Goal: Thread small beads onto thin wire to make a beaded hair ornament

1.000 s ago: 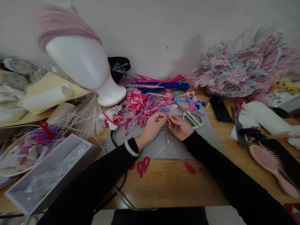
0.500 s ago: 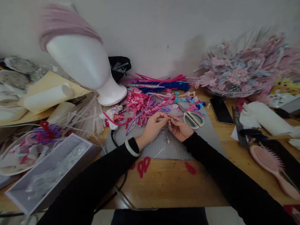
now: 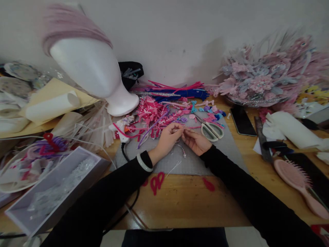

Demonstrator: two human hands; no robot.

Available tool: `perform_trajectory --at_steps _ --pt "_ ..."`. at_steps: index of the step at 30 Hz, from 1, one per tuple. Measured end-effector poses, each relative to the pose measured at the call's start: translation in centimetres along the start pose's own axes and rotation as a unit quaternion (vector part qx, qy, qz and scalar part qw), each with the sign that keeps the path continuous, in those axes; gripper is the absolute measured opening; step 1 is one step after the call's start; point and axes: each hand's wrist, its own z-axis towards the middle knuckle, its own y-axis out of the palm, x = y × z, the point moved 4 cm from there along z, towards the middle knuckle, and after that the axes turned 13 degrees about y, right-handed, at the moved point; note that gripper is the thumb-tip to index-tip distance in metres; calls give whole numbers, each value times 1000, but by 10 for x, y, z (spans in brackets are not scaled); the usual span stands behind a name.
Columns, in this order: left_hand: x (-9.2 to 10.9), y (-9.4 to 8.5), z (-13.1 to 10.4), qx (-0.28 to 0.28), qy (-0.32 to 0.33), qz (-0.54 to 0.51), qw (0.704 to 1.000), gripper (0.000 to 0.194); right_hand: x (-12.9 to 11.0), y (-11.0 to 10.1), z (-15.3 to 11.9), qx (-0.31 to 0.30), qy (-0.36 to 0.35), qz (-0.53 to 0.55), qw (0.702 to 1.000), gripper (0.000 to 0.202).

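My left hand and my right hand meet fingertip to fingertip over a grey mat. Both are closed in a pinch on something tiny that the fingers mostly hide. Just below them shows a short beaded strand; whether it hangs from the fingers or lies on the mat I cannot tell. Scissors with pale handles lie right of my right hand. Behind my left hand is a pile of pink fuzzy pieces, with a purple fuzzy stem beside it.
A white mannequin head stands at the back left, near a glue gun. Leftward sits a box of clear packets. Red fuzzy loops lie in front. To the right are a phone, a pink hairbrush and a flowered headpiece.
My right fingers have shifted slightly left and closed in against my left fingertips. A small shiny bit seen between the fingertips before is now covered. The things around stay put.
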Motion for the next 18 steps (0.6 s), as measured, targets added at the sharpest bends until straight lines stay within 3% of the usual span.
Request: perform_trajectory --at_steps 8,18 --pt "-4 -1 0 4 -15 19 1000 12 -8 -4 -4 -8 12 -30 999 42" --pt "-3 -2 1 -1 -2 20 1000 10 -6 -7 -2 31 21 -35 999 19"
